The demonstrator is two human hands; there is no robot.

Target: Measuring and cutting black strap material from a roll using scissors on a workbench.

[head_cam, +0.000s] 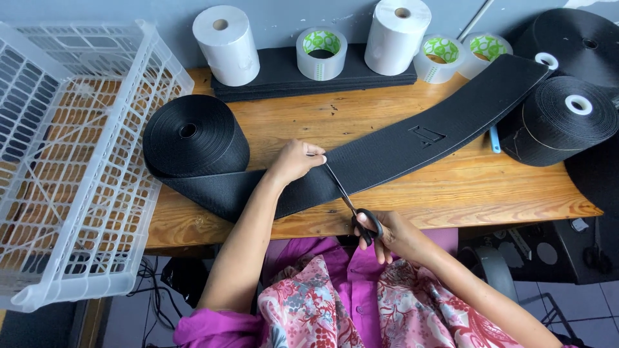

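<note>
While scissors (351, 206) cut, rolls (193, 135) flank the strip (400, 145).

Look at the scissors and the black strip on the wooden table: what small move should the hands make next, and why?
Probably close the scissors and push the cut further across the black strip. The right hand is in the handles, the blades lie across the strip's width, and the left hand presses the strip flat beside the blade tip. How far the strip is already cut cannot be told.
</note>
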